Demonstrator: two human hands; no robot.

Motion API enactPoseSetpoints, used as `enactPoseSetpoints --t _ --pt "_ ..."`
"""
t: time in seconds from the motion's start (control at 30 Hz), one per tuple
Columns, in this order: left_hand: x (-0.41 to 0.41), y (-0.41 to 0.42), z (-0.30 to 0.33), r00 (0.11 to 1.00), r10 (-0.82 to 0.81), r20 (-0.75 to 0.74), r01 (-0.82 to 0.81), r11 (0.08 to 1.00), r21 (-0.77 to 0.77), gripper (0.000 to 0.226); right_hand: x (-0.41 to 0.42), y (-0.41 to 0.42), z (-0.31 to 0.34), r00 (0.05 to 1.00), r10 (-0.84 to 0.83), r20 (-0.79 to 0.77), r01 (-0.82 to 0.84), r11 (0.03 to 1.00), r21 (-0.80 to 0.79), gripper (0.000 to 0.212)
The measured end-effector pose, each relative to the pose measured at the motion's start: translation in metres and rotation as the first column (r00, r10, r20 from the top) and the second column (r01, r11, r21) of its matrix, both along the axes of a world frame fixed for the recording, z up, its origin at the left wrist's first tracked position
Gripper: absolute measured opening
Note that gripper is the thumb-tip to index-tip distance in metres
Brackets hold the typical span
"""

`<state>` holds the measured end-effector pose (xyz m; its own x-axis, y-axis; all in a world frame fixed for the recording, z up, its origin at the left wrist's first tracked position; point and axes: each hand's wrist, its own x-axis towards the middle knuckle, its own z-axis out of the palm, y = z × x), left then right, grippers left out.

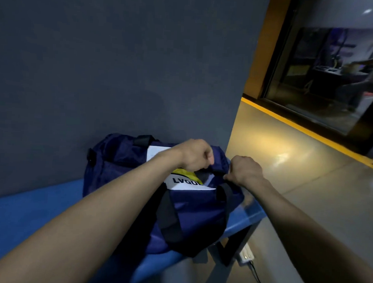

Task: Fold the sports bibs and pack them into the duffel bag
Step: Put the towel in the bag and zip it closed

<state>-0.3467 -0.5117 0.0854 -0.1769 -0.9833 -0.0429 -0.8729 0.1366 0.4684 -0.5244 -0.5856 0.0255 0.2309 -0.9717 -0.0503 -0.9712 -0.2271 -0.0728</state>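
The navy fabric duffel bag (191, 207) sits on the blue desk (26, 216), its far side up against the dark grey wall (120, 65), near the desk's right end. Its top opening is partly parted, and you can see a yellow sports bib (187, 174) inside, next to a white panel printed with black letters "LVQU" (186, 181). A black webbing handle strap (168, 212) hangs down the bag's near side.

Your left hand (194, 155) is over the opening, fingers curled into a pinch on the bag's dark fabric at the top edge. Your right hand (244, 171) is just beside it, fingers clenched on the same edge near the bag's right end. Whether either hand holds a zip pull is too blurred to tell.

Beyond the desk's right end lies a glossy beige floor (286, 166) with a yellow stripe (298, 127) along a dark glass window (331, 83). A white power strip (246, 256) lies on the floor by the desk leg.
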Motion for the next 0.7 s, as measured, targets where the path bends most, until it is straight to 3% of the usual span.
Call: enactPoseSetpoints --t 0.17,0.3,0.37,0.43,0.47,0.53,0.7 --pt "-0.022 -0.033 -0.027 0.997 -0.01 -0.082 0.021 0.991 0.131 0.017 0.007 0.001 -0.007 0.98 0.037 -0.196 -0.056 0.994 -0.095 0.055" --pt "-0.026 -0.038 -0.038 0.989 -0.041 -0.143 0.063 0.986 0.156 0.028 0.006 0.002 -0.016 0.978 0.083 -0.19 -0.104 0.989 -0.104 0.046" --pt "-0.026 -0.04 -0.042 0.986 -0.061 -0.154 0.083 0.986 0.146 0.032 0.001 0.001 -0.007 0.995 0.063 0.076 -0.061 0.998 -0.034 0.032" --pt "-0.025 -0.043 -0.044 0.986 -0.044 -0.159 0.055 0.997 0.061 0.034 -0.008 -0.007 0.009 0.887 -0.065 0.458 0.004 0.991 0.133 0.031" --pt "-0.026 -0.045 -0.043 0.988 -0.036 -0.149 0.038 0.999 0.006 0.034 -0.012 -0.01 0.017 0.807 -0.126 0.577 0.022 0.983 0.185 0.034" --pt "-0.03 -0.05 -0.04 0.994 -0.027 -0.109 0.016 0.996 -0.093 0.031 -0.02 -0.014 0.033 0.721 -0.188 0.666 0.033 0.971 0.239 0.027" --pt "-0.045 -0.057 -0.036 0.999 0.03 -0.028 -0.036 0.964 -0.265 0.026 -0.027 -0.012 0.051 0.69 -0.149 0.708 -0.095 0.951 0.293 0.029"
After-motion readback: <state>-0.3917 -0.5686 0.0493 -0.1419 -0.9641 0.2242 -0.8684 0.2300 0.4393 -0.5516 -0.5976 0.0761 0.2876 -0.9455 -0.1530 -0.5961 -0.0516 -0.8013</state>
